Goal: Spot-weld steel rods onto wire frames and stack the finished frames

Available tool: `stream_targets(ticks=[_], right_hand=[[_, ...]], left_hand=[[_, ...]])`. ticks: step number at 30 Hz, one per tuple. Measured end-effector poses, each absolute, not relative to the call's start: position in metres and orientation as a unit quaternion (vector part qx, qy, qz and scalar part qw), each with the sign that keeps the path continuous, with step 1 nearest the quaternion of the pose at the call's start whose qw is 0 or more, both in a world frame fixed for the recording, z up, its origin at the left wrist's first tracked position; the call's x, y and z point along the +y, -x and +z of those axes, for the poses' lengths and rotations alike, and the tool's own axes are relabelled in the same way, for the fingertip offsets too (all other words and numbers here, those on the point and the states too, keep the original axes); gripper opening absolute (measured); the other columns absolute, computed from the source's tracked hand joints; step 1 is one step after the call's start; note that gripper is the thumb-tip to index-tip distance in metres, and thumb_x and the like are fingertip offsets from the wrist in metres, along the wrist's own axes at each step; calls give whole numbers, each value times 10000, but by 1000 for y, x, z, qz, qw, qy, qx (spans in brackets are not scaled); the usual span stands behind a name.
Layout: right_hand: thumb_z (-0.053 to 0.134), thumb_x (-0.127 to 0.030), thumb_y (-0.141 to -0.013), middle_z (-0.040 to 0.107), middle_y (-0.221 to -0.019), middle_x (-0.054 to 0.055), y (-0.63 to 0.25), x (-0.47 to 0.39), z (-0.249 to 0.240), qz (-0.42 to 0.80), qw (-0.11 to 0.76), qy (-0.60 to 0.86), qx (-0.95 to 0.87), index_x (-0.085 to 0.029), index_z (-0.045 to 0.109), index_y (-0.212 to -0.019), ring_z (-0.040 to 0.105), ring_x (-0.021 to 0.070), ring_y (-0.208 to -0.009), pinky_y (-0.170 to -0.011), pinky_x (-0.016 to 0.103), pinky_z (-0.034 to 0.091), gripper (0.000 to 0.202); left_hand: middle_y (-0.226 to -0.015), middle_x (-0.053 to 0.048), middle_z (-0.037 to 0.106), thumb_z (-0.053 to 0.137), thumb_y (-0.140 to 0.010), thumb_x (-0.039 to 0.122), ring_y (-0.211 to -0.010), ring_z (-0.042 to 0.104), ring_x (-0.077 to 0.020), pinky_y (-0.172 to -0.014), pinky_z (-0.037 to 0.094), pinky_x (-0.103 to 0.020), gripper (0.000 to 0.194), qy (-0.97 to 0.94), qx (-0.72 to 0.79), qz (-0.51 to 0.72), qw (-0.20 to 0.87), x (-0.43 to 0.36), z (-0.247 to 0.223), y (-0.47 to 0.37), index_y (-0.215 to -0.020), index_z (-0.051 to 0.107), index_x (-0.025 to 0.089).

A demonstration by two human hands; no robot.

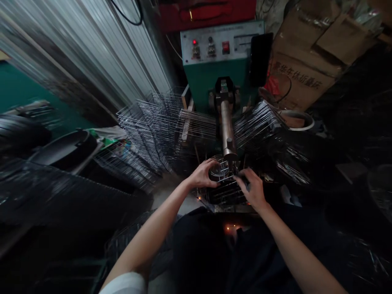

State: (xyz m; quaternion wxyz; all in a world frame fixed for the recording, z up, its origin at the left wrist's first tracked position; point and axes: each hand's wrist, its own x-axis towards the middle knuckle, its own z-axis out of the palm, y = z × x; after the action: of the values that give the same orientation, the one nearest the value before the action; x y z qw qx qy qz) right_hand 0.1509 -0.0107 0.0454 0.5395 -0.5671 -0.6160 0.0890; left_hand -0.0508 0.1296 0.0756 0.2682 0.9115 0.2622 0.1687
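Note:
My left hand (204,174) is curved round the left side of a small wire frame (226,170), thumb below and fingers above. My right hand (252,188) pinches at the frame's right end, where its fingertips meet the wire; dark shadow hides part of them. Directly above the frame is the metal arm (227,126) of a green machine (200,79), its tip close to the wire. Orange sparks (229,228) glow below the hands, with another bright spot under my left hand.
Stacked wire racks (150,130) stand left of the machine, and more wire pieces (257,122) lie to its right. A black phone (261,59) is on the control panel's right side. Cardboard boxes (306,61) are at the back right. A dark round pan (64,149) lies left.

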Motion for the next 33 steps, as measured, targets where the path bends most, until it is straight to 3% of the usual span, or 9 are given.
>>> stream_targets(ticks=[6,20,27,30,33], right_hand=[[593,-303,-953,659,-872,45,-156,-1,29,101,525,563,-630,-218,661,-900,641,194,-808,-758,315,505,121],[571,-271,-952,666,-882,42,-157,9,27,114,523,563,-630,-220,655,-902,644,198,-818,-753,316,499,110],[587,-354,-947,669,-849,44,-163,5,22,155,531,571,-606,-222,679,-876,637,194,-785,-705,303,509,175],[638,-416,-905,693,-865,63,-178,-18,14,229,541,575,-570,-203,679,-906,671,221,-841,-742,320,539,217],[666,-490,-868,729,-921,99,-194,-54,0,349,533,592,-492,-194,664,-931,715,247,-832,-730,352,578,303]], left_hand=[[-1408,-158,498,844,-538,363,-1327,474,-369,-1148,324,-539,792,-938,266,129,183,147,83,45,-1255,552,195],[-1425,-179,481,833,-539,331,-1335,479,-360,-1162,300,-527,822,-943,252,124,177,160,85,46,-1282,520,170],[-1478,-132,452,855,-568,410,-1391,390,-359,-1164,296,-542,838,-937,265,146,174,154,89,53,-1315,513,246],[-1570,-151,317,902,-479,544,-1467,251,-393,-1195,216,-592,1060,-907,322,188,196,155,77,87,-1385,435,254],[-1622,-205,143,911,-438,580,-1511,167,-384,-1210,201,-573,1382,-837,382,230,316,151,40,132,-1540,146,249]])
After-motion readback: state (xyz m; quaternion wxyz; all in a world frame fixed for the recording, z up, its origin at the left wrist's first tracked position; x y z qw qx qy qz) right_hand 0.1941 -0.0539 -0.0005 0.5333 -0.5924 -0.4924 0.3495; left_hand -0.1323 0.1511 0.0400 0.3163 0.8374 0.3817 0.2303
